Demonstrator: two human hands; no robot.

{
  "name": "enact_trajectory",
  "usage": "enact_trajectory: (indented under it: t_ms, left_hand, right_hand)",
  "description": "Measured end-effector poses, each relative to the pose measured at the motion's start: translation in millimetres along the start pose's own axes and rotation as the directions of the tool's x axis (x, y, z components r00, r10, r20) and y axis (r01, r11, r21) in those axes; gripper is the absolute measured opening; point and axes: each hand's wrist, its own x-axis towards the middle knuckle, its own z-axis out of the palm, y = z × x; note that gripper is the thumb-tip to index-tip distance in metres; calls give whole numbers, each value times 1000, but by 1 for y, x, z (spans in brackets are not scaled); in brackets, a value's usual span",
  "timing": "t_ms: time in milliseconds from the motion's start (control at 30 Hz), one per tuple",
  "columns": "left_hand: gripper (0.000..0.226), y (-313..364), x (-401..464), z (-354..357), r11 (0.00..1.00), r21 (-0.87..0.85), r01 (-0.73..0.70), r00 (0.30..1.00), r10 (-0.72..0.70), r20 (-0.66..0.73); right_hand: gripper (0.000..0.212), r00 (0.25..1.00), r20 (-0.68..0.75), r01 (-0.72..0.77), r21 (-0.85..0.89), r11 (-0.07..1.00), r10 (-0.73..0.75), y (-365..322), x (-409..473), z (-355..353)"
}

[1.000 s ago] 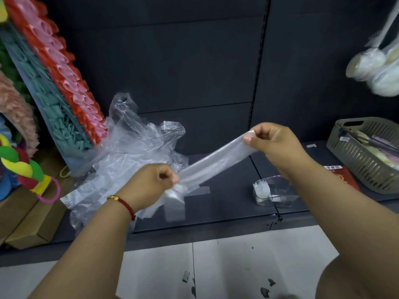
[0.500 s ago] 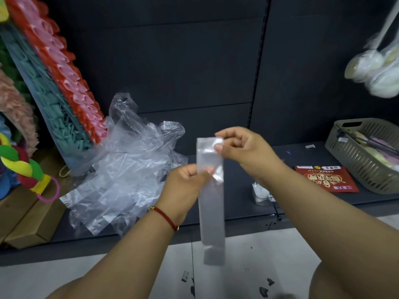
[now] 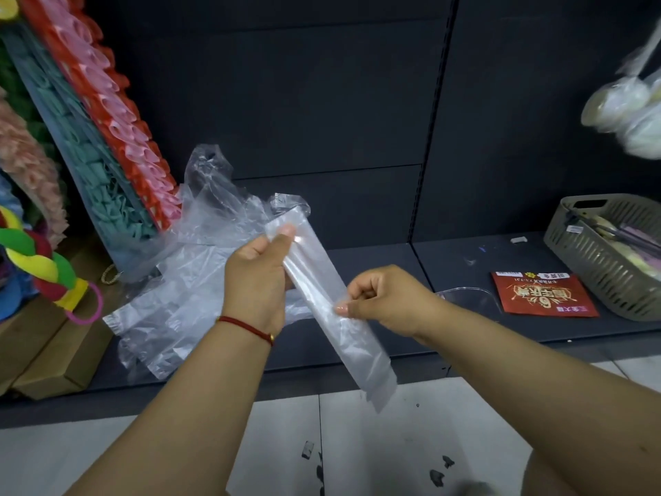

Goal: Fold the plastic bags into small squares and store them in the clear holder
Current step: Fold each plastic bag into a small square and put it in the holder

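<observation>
A clear plastic bag folded into a long narrow strip point(image 3: 354, 349) slants from upper left to lower right in front of the dark shelf. My left hand point(image 3: 255, 277) grips its upper end, thumb on top. My right hand point(image 3: 386, 298) pinches the strip's right edge near the middle. The lower end hangs free over the floor. A heap of loose clear bags point(image 3: 193, 273) lies on the shelf behind my left hand. Only the rim of the clear holder point(image 3: 468, 293) shows, behind my right wrist.
A red printed packet point(image 3: 540, 295) lies flat on the shelf at right, beside a grey slotted basket point(image 3: 604, 266). Coloured ribbon panels point(image 3: 107, 148) lean at the left over cardboard boxes point(image 3: 53, 356). Pale bagged items point(image 3: 626, 109) hang top right.
The strip went from stretched between both hands, to hanging upright, to slanting now. My left hand has taken the top end and my right hand has slid down to the middle.
</observation>
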Motion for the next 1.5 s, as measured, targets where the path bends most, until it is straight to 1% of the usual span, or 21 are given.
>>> enact_trajectory:
  t_ms: [67,100,167,233,300,333,400,500,633,733,833,933,1000,1067,1133,1200,1267,1333,1367,1433,1500]
  left_hand:
    - [20,5,6,-6,999,-39,-4,1000,4,2]
    - [23,7,8,-8,997,-70,9,1000,-7,29]
    - [34,6,8,-7,995,-67,76,988,-66,139]
    - [36,-1,1,-2,982,60,177,958,-186,220]
    - [32,-9,-10,5,954,166,248,926,-284,248]
    - [30,-13,-14,8,945,204,256,920,-303,248]
    - [29,-18,-16,11,943,233,237,930,-289,225]
    - [17,-20,-14,10,956,228,183,956,-227,186]
    - [13,-19,-17,9,960,253,119,968,-169,187]
    - [16,-18,-16,9,960,233,153,962,-199,188]
    - [23,-15,-15,9,963,182,197,957,-229,178]
    - [23,-14,-16,9,966,174,192,958,-223,181]
    - [20,-14,-17,8,968,172,180,962,-210,175]
    - [18,-15,-19,7,973,166,160,967,-188,169]
    - [13,-16,-20,8,980,156,121,978,-145,150]
    - [11,-15,-21,8,984,172,40,989,-63,132]
    - [15,-13,-19,7,967,237,-98,983,56,177]
    - [17,-12,-16,4,923,307,-233,953,154,261]
    - [19,-11,-16,3,898,338,-281,937,180,301]
    - [25,-9,-17,3,867,357,-348,910,220,352]
    - [29,-8,-20,5,875,326,-359,904,239,354]
  right_hand:
    - [23,1000,-11,5,2,1000,-5,1,0,-1]
    - [23,1000,-29,11,30,999,-10,1,0,-1]
    - [20,996,-87,24,129,991,-13,2,2,-3]
    - [19,988,-154,48,234,971,-12,3,5,-6]
    - [22,981,-194,87,309,947,-27,3,7,-8]
    - [24,978,-203,102,325,940,-35,3,7,-8]
    - [22,976,-214,123,330,936,-53,2,6,-7]
    - [15,977,-208,123,351,928,-51,3,7,-4]
    - [23,971,-239,115,374,920,-24,4,10,-4]
    - [15,969,-249,108,436,894,4,2,9,-4]
    - [18,975,-215,66,533,844,60,0,9,-6]
    - [20,980,-189,49,507,860,56,-1,8,-7]
    - [26,982,-185,59,474,879,34,-2,7,-7]
    - [36,979,-201,89,410,908,-5,-2,6,-6]
    - [37,973,-225,125,341,932,-49,-3,5,-7]
    - [35,974,-218,137,322,937,-68,-4,5,-9]
    - [34,983,-176,114,334,936,-56,-6,4,-14]
    - [30,994,-107,72,344,936,-37,-8,4,-20]
    - [25,996,-82,54,351,935,-27,-10,4,-23]
    - [25,998,-57,41,382,923,-21,-13,4,-28]
    - [26,998,-65,52,432,900,-27,-14,3,-31]
